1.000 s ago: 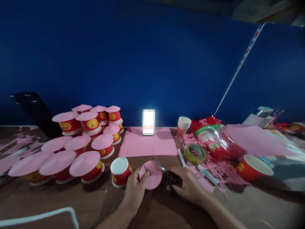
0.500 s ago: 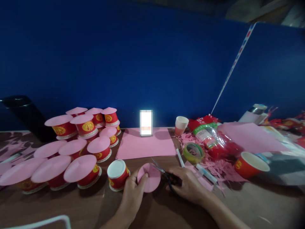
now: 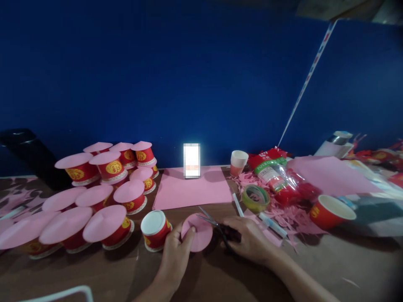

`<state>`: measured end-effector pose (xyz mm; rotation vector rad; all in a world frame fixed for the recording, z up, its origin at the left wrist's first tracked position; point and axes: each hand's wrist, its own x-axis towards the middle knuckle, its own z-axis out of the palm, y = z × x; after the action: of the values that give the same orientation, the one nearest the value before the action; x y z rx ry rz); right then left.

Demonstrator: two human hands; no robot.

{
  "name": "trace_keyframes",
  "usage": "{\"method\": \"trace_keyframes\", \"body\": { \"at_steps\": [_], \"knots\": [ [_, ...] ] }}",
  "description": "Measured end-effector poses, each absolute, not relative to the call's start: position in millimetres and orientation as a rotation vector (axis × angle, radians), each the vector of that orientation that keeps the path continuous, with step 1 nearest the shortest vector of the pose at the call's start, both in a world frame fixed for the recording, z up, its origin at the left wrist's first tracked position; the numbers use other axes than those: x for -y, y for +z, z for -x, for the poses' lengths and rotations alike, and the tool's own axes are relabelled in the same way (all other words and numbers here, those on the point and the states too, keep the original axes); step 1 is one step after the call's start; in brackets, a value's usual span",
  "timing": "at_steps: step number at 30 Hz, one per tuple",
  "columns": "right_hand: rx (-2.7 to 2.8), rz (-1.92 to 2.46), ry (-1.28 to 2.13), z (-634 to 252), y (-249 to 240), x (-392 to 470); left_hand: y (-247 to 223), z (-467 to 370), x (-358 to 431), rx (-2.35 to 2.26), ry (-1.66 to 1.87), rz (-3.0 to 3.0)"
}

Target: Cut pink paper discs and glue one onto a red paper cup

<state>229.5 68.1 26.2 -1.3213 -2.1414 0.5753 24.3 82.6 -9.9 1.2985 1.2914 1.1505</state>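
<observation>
Head view: brown desk [image 3: 119, 274], backed by a dark blue wall [image 3: 157, 84]. Round, matte pink paper disc [image 3: 203, 240], pinched by the left hand [image 3: 175, 251] near an upturned red paper cup [image 3: 155, 232]. Black-handled metal scissors [image 3: 216, 225], gripped by the right hand [image 3: 247, 238]; blades parted at the disc's edge. Shallow pink paper cones [image 3: 105, 221], borne by gold-printed red cups [image 3: 116, 235].

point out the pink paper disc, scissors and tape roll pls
Pink paper disc [image 3: 202, 237]: head view, on its flat face.
Scissors [image 3: 215, 223]: head view, on the metal near the pivot.
Tape roll [image 3: 255, 206]: head view, front outer wall.
</observation>
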Motion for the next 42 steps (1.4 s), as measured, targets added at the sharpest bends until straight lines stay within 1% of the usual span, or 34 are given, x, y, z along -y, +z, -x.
{"method": "trace_keyframes", "body": {
  "at_steps": [19,42],
  "knots": [
    [2.188,1.352,0.566,-228.4,27.6,-67.9,-12.2,-24.1,-83.1,-1.310,1.110,-1.314],
    [2.181,1.328,0.650,-232.1,26.3,-68.4,-12.3,-22.9,-82.0,-1.317,1.112,-1.304]
  ]
}}
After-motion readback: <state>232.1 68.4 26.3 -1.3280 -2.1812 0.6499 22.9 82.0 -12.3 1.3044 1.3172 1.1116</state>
